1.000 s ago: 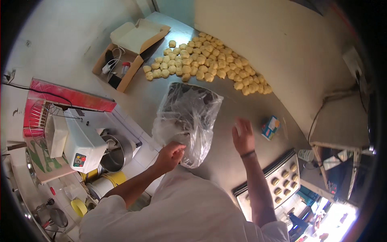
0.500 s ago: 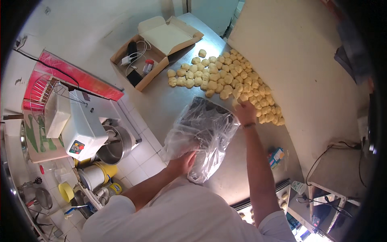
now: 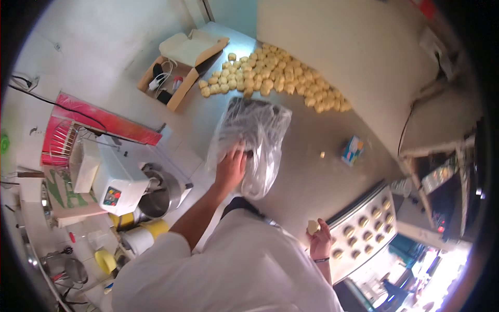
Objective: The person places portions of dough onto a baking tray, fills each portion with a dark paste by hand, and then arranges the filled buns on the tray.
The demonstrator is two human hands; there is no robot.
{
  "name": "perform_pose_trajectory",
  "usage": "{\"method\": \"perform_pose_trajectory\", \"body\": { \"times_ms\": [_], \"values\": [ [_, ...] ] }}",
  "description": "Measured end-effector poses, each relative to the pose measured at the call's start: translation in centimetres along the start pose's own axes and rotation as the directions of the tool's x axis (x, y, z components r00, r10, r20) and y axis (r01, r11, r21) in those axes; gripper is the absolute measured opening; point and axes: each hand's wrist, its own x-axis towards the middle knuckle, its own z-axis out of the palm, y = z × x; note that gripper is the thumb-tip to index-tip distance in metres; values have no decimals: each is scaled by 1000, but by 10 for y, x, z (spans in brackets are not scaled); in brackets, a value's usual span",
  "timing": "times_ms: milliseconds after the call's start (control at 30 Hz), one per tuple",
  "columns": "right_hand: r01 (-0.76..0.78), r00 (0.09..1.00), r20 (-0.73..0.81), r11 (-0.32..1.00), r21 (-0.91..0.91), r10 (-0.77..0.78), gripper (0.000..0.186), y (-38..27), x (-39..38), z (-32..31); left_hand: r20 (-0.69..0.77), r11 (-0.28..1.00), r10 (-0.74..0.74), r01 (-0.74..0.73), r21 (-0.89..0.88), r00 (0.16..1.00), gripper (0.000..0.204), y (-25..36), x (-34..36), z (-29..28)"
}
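At the lower right my right hand [image 3: 320, 242] is closed round a pale yellow dough ball [image 3: 313, 227], beside the near edge of a baking tray [image 3: 338, 230]. Several small round pieces [image 3: 376, 212] sit spaced out on that tray. My left hand [image 3: 232, 166] lies with fingers stretched on a clear plastic bag [image 3: 266, 171]. Something dark and flat [image 3: 265, 110] shows through the bag's far end; its kind cannot be made out. Beyond it, many dough balls [image 3: 267, 70] crowd together on the metal table [image 3: 306, 130].
An open cardboard box [image 3: 183, 96] with cables stands at the table's far left. A small blue packet [image 3: 353, 150] and a dough scrap [image 3: 322, 154] lie to the right. On the left are a white mixer [image 3: 117, 177] with a steel bowl [image 3: 161, 200] and yellow-lidded buckets [image 3: 140, 234].
My right hand has moved from the dough balls back to the tray at the lower right, carrying a dough ball. The view has swung right, and my left hand has moved farther up the bag.
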Motion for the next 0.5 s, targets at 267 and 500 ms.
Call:
{"method": "perform_pose_trajectory", "body": {
  "times_ms": [267,500],
  "values": [
    [83,997,-6,992,93,-83,31,34,-44,-83,-104,987,83,-96,-128,991,39,-32,59,-45],
    [90,994,55,988,124,-97,30,36,-63,-101,149,954,-214,239,-182,966,36,-32,-14,-9]
  ]
}}
